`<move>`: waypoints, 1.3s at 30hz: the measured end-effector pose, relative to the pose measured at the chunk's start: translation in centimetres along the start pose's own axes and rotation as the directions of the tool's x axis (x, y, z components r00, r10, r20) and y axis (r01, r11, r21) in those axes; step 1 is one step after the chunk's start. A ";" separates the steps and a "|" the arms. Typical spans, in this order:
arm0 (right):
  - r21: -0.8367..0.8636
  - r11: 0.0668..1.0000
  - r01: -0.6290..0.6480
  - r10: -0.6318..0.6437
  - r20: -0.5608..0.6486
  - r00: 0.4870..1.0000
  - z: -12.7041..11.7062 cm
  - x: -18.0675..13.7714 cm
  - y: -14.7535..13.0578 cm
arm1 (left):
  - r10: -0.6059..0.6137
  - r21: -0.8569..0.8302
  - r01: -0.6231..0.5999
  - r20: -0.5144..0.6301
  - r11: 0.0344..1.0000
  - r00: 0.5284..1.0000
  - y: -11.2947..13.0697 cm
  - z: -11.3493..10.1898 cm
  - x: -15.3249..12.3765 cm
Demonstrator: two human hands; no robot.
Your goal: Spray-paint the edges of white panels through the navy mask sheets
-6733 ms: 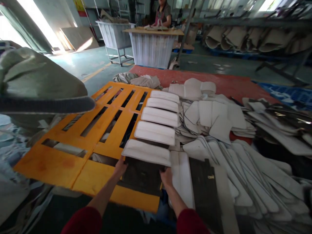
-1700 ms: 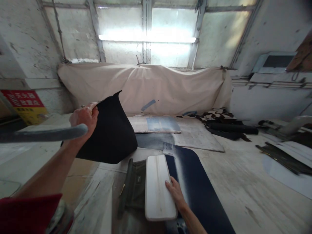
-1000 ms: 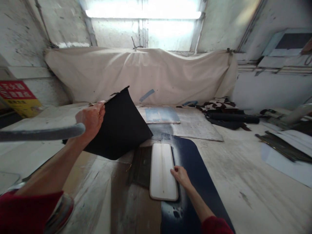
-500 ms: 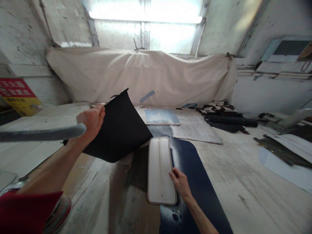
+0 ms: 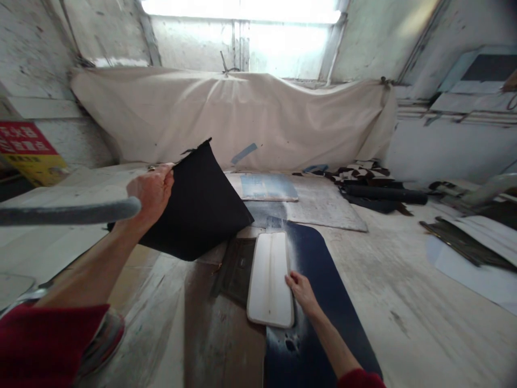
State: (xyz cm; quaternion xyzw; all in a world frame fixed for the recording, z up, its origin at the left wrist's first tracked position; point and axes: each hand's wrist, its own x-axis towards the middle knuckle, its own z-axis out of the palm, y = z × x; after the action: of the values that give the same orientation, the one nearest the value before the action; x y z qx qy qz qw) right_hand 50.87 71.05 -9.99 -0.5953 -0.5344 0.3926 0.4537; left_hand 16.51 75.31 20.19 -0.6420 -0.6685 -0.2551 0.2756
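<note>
The left hand [image 5: 151, 191] is raised above the left side of the table [image 5: 404, 302], arm stretched forward from a red sleeve [image 5: 48, 345], its grip clenched on the top edge of a black cloth [image 5: 197, 207] that hangs down and touches the table with its lower edge. The right hand [image 5: 302, 291] lies low and flat near the middle of the table, fingers resting against the right edge of a long white pad [image 5: 270, 277]; it presses rather than grasps, the grip loose. The pad lies flat, partly on a dark blue sheet [image 5: 323, 302] to its right and partly over a dark grey panel [image 5: 236, 269] to its left. A beige cloth [image 5: 242, 116] hangs along the far wall.
</note>
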 end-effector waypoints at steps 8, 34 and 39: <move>0.096 0.989 -0.112 0.105 0.083 0.991 0.6 -0.8 0.4 | 0.016 -0.029 -0.016 0.000 0.999 1.000 0.4 0.9 0.0; -0.508 0.861 0.001 -0.059 -0.098 0.993 1.4 -0.8 0.6 | 0.024 -0.041 -0.024 0.011 0.999 1.000 -0.6 1.0 -0.3; -0.567 0.823 -0.024 -0.040 -0.100 0.994 1.4 -1.2 0.2 | 0.000 -0.046 0.002 0.039 0.999 0.999 -0.6 0.9 -0.5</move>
State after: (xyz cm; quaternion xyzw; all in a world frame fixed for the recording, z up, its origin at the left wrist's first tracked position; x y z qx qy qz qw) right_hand 49.45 70.00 -10.54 -0.7211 -0.6043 0.1814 0.2862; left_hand 15.89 75.58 19.19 -0.6526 -0.6680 -0.2580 0.2476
